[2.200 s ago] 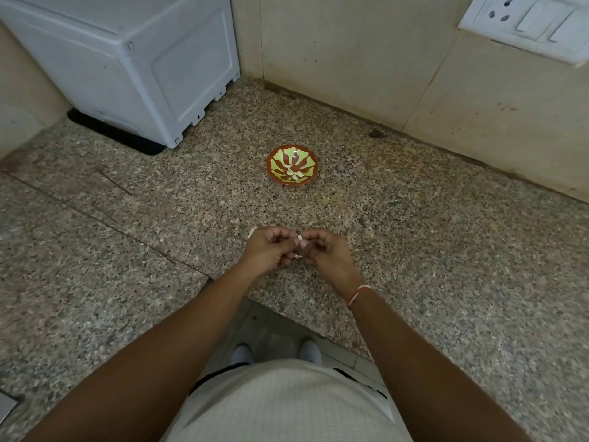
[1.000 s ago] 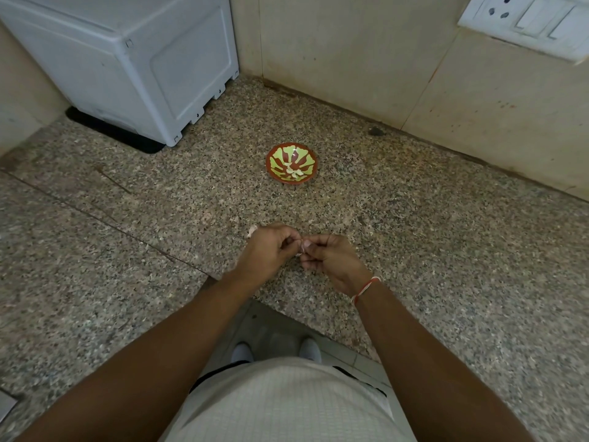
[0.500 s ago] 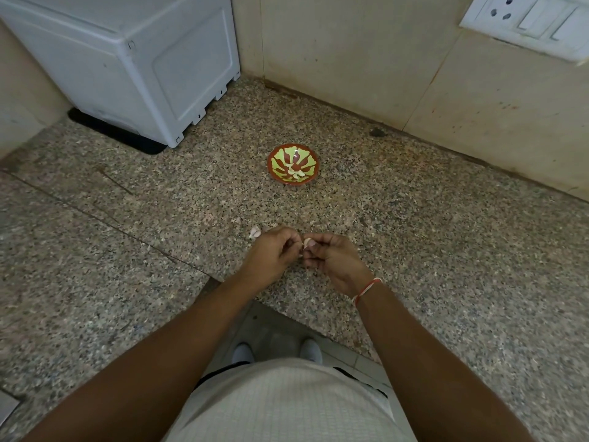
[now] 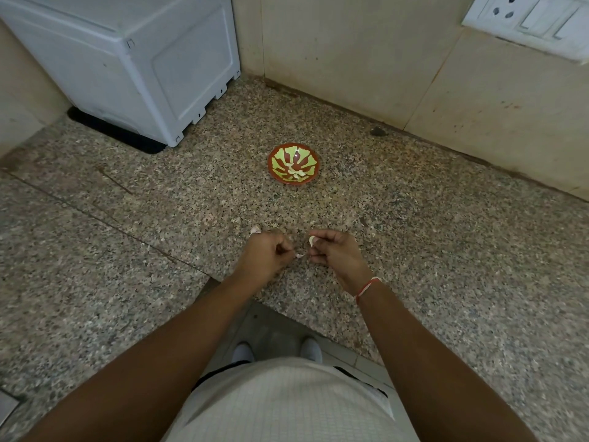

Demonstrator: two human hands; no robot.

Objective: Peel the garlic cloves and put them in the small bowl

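The right hand (image 4: 338,255) is pinching a garlic clove (image 4: 312,240) while the left hand (image 4: 266,255) is gripping a strip of skin (image 4: 300,255); the slick clove is risking slipping onto the counter (image 4: 446,250), short of the small bowl (image 4: 293,168).

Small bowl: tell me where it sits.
In the head view, the small bowl sits on the granite counter, centre frame, beyond both hands and right of the white appliance.

Dim, even indoor light with no glare and only soft shadows. Sharp centre; wide-angle bending at edges.

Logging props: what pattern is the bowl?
Bowl: red-brown with yellow-green petal stripes; head view.
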